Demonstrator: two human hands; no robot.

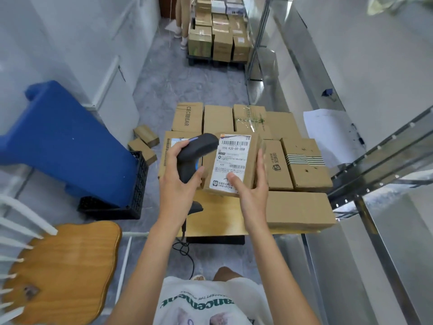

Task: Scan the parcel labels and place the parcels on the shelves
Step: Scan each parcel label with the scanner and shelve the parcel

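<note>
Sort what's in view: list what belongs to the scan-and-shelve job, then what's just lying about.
Job: scanner in left hand; labelled parcel in right hand; parcels on the table; metal shelves.

Lying about: wooden chair; blue pallet; black crate; small boxes on the floor.

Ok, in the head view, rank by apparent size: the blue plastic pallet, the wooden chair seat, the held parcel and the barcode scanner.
1. Blue plastic pallet
2. Wooden chair seat, though nearness to the camera enlarges it
3. Held parcel
4. Barcode scanner, partly hidden by the left hand
</note>
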